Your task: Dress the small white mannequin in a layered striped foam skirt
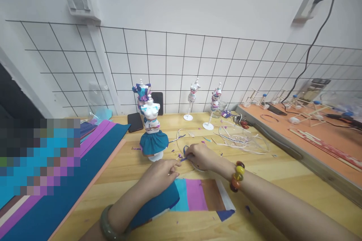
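My right hand (199,155), fingers drawn together, reaches down to the wooden table. At its fingertips shows a small blue-purple loop (185,150), too small to name. My left hand (161,176) hovers over a folded teal cloth (158,205), its forefinger and thumb apart with nothing visible between them. Under and beside that cloth lies a striped fabric piece (195,195) in light blue, purple, brown and white. Just beyond my left hand stands a small white dress-form mannequin (151,113) in a gathered teal skirt (154,142).
Behind it stand another dressed mannequin (141,92) and two bare-stand mannequins (194,92) (215,99). Phones (135,122) lie near the wall. Cords (240,137) and scraps are strewn at right. Long fabric strips (104,139) cover the left; an orange board (319,135) edges the right.
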The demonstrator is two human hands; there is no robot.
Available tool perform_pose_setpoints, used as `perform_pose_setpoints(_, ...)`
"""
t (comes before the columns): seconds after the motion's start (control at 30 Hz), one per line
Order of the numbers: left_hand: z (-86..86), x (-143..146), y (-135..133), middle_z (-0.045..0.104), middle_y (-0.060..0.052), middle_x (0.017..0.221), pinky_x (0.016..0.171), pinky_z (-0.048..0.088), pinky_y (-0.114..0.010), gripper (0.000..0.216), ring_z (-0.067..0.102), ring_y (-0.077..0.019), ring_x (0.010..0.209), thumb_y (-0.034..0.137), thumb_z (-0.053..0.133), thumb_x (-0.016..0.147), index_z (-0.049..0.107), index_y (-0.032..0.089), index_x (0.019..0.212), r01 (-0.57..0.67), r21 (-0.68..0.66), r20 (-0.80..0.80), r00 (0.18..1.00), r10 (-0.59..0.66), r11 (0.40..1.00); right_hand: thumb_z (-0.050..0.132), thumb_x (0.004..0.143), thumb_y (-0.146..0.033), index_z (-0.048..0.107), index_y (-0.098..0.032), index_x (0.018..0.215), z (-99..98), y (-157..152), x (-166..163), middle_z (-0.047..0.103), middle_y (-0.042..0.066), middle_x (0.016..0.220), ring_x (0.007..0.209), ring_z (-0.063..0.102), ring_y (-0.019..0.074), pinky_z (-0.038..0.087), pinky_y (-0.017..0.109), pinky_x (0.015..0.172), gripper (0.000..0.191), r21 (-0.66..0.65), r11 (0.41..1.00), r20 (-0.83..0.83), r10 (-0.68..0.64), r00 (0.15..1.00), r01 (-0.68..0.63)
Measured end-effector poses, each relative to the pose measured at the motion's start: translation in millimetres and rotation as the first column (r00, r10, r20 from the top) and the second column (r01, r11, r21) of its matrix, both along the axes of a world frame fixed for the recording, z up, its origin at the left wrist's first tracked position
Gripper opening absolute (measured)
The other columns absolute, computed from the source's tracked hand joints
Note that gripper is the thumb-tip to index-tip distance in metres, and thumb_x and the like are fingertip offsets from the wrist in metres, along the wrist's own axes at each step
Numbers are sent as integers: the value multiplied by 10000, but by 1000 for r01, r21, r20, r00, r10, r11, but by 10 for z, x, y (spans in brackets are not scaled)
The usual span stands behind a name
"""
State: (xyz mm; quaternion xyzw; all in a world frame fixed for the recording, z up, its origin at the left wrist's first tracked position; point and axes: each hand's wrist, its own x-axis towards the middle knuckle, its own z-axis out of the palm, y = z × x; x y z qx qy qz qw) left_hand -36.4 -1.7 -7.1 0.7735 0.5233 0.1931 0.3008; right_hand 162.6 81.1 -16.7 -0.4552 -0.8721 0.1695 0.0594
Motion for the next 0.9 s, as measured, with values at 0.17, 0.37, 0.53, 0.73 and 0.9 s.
perform_pose_setpoints(0.17,19,-1,-3,691,-18,874,686,413,-254,317,607,-182,832,267,483,778,614,234,1065,23,-17,-21,1000,-23,1000,495,893,-296,551,-172,1097,24,543,107,556,66,1131,929,574,194,489,373,787,245,-63,991,94,-109,990,115)
perform_pose_setpoints(0.37,98,-23,-11,694,-33,844,653,424,-245,316,616,-182,799,278,434,812,620,205,1057,56,-10,-30,998,-56,998,518,880,-302,537,-151,1117,81,827,364,556,61,1124,936,575,213,493,388,776,281,-57,977,125,-197,972,205)
perform_pose_setpoints(0.53,160,-43,-8,688,-78,976,726,434,-274,338,605,-213,922,267,407,835,612,177,1089,42,68,-108,994,-34,997,515,882,-296,539,-159,1117,162,853,500,551,65,1137,940,573,208,492,384,779,274,28,976,118,-217,969,215)
perform_pose_setpoints(0.73,221,-76,10,674,-69,1027,812,419,-284,305,591,-210,969,246,398,852,627,197,1048,60,154,-156,987,-36,986,506,889,-287,531,-164,1123,209,807,594,549,78,1138,941,572,193,487,389,791,266,140,956,77,-270,960,258)
perform_pose_setpoints(0.9,249,-109,20,659,-72,1063,812,413,-273,306,574,-208,994,239,411,845,617,182,1064,51,170,-123,992,-30,984,499,893,-288,539,-169,1111,248,778,671,555,74,1131,934,574,188,487,384,792,251,137,938,6,-321,947,317)
